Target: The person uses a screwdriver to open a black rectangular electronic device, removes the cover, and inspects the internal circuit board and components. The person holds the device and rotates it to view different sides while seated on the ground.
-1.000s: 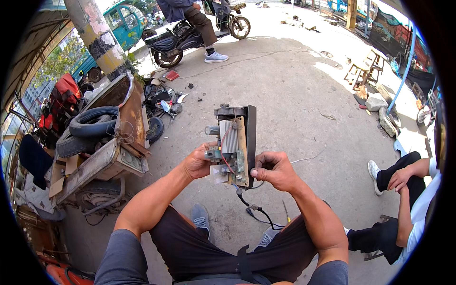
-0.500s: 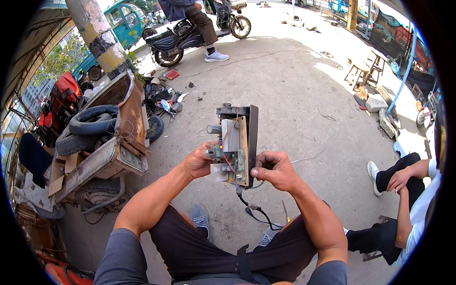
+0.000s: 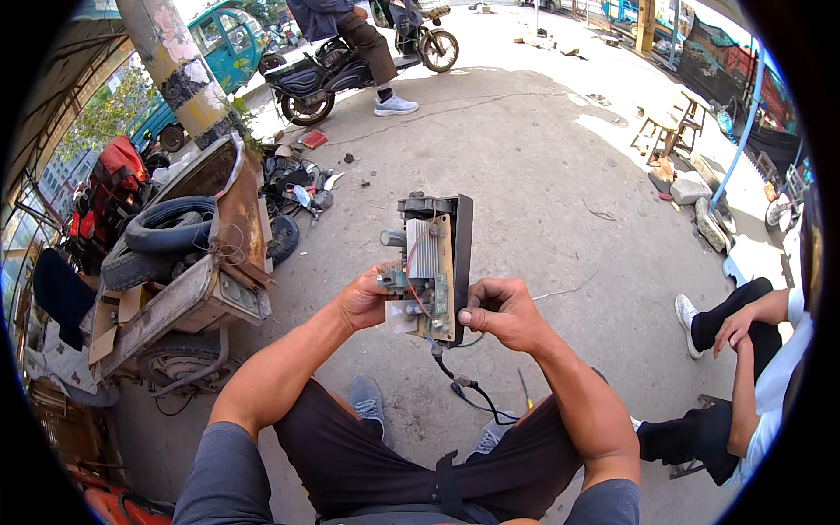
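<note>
Between my hands, above the ground in front of my knees, stands a circuit board (image 3: 444, 280) with its black case (image 3: 465, 254) along the right side. A finned silver heat sink (image 3: 423, 249), a red wire and a fan at the top show on the board. My left hand (image 3: 365, 296) grips the board's left edge by its components; some fingertips are hidden behind it. My right hand (image 3: 501, 313) pinches the case's lower right edge between thumb and fingers. From the bottom hangs a black cable (image 3: 464, 379) with connectors, running down toward my right shoe.
A rusty cart (image 3: 188, 289) holding old tires (image 3: 175, 225) stands at left. Another person (image 3: 744, 376) sits close on the right. A screwdriver (image 3: 527, 391) lies near my right knee. Farther off are a motorbike with a rider (image 3: 350, 74), a wooden stool (image 3: 669, 127) and stones (image 3: 691, 188).
The board and case keep nearly the same place and tilt, with both hands still gripping them. The whole view has shifted very slightly.
</note>
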